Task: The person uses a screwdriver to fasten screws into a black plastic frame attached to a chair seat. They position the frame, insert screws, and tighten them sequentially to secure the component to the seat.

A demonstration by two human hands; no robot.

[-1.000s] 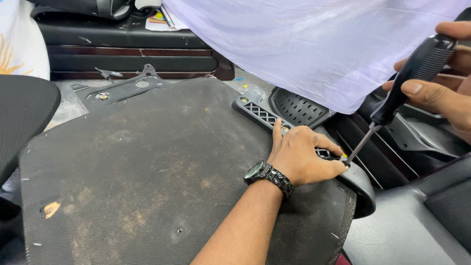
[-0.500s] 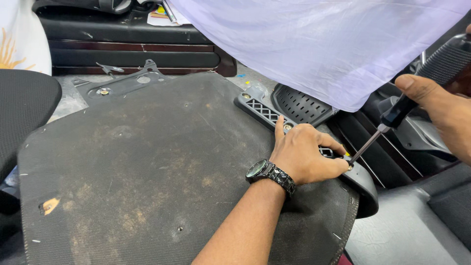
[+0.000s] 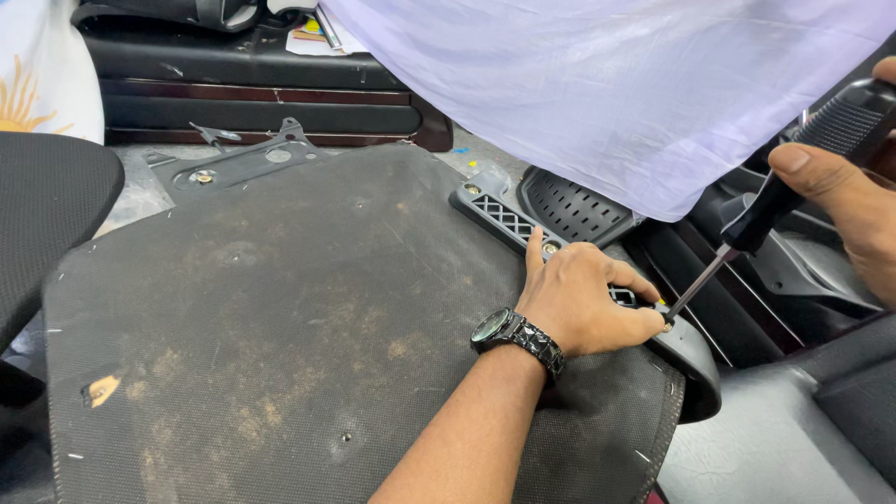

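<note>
A large dusty black chair seat (image 3: 280,317) lies upside down in front of me. Along its right edge runs a black plastic armrest bracket (image 3: 499,217) with a lattice pattern. My left hand (image 3: 583,299), with a dark watch on the wrist, rests on that bracket and pinches a small part at its lower end. My right hand (image 3: 854,210) grips the black ribbed handle of a screwdriver (image 3: 747,229). Its metal shaft slants down to the left, and the tip meets the bracket right beside my left fingertips.
A pale lilac cloth (image 3: 607,84) hangs over the upper right. A black perforated plastic piece (image 3: 574,205) lies behind the bracket. A metal mounting plate (image 3: 238,163) sits at the seat's far edge. Another black mesh seat (image 3: 47,215) is at the left, dark furniture (image 3: 252,84) behind.
My right hand has shifted up and to the right along the screwdriver handle, while the tip stays at the same spot on the bracket. My left hand has held still.
</note>
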